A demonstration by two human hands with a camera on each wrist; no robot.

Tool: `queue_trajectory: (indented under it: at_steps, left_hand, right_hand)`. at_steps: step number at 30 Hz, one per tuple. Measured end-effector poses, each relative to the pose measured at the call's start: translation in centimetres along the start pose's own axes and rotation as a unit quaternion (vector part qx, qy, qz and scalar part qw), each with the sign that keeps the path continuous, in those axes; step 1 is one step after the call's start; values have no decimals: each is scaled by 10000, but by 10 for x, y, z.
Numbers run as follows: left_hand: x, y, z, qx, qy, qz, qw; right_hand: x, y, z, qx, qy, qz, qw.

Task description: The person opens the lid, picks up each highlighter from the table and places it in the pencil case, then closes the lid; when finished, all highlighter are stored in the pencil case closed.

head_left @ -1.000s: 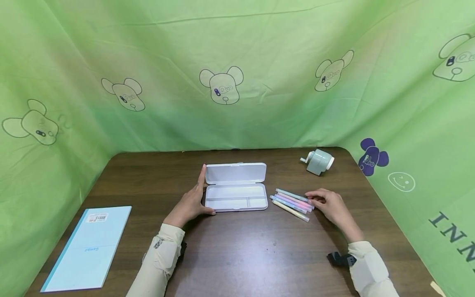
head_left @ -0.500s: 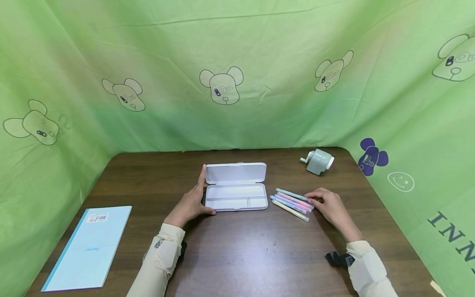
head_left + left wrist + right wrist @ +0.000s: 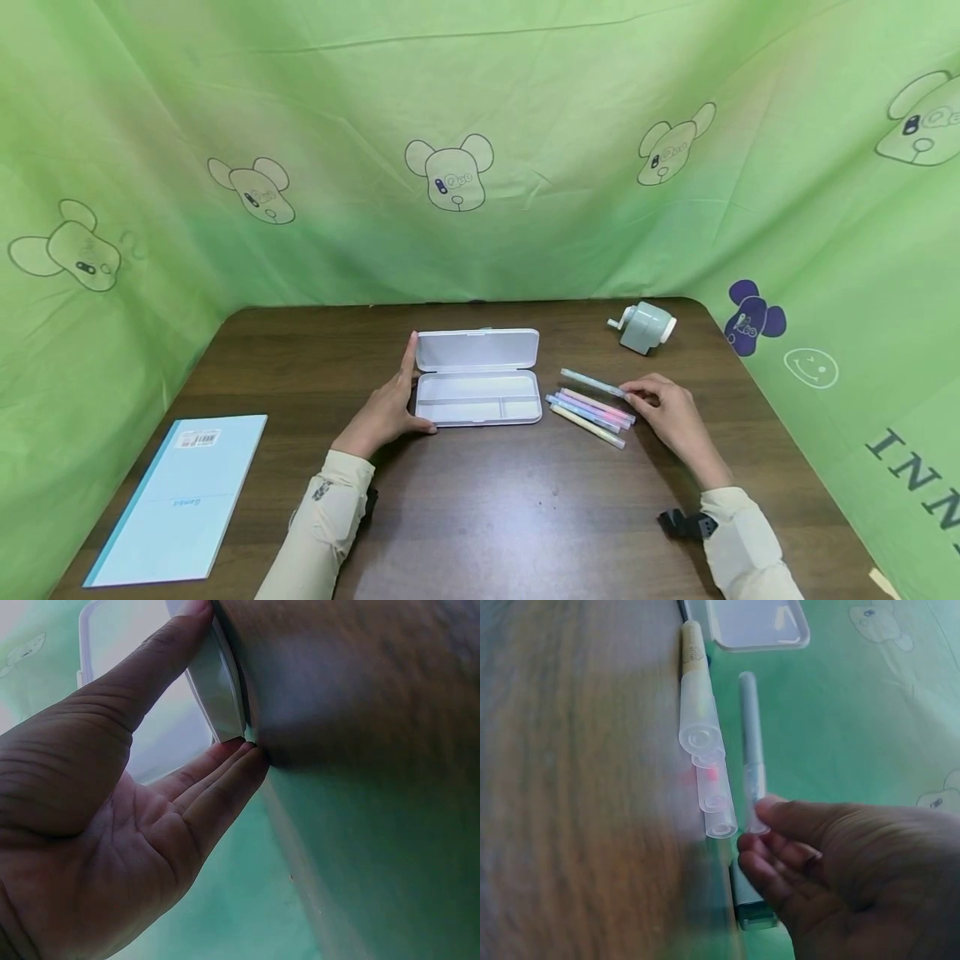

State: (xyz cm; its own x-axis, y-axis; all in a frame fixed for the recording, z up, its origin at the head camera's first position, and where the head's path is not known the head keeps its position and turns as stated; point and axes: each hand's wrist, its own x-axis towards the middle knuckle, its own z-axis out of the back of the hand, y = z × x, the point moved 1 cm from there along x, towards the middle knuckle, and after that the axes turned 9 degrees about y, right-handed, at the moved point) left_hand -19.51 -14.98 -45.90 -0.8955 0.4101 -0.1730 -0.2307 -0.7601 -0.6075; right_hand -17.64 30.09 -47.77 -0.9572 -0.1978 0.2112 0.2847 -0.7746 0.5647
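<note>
My right hand point(image 3: 667, 412) pinches the capped end of a pale blue-green marker point(image 3: 592, 382) between thumb and fingers. In the right wrist view that marker point(image 3: 751, 735) stands apart from the other markers point(image 3: 701, 727). Below it in the head view lie several pastel markers, among them a yellow one point(image 3: 585, 425) nearest the front. To their left sits a white pencil case point(image 3: 457, 386), its lid point(image 3: 477, 350) raised and its compartments bare. My left hand point(image 3: 381, 417) spans the case's left end with extended fingers, the thumb at the front corner and the index finger along the lid's side.
A grey-green hand-crank pencil sharpener point(image 3: 645, 327) stands at the back right of the brown table point(image 3: 480, 517). A light blue notebook point(image 3: 176, 504) lies at the front left. Green printed cloth point(image 3: 337, 242) hangs close behind the table and along both sides.
The blue-green marker, earlier lying against the others, has shifted away from them towards the back in my right hand's pinch. My left hand and the case have stayed put.
</note>
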Motion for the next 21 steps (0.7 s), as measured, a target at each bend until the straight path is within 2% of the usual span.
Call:
queue_trajectory:
  at_steps: [11,21]
  left_hand:
    - [0,-1,1,-36,-12,17,10000]
    - [0,-1,-1,-27,-80,-51,10000]
  right_hand:
    - [11,18,-4,171,-166,268,9994]
    - [30,40,-26,403,20,597,9974]
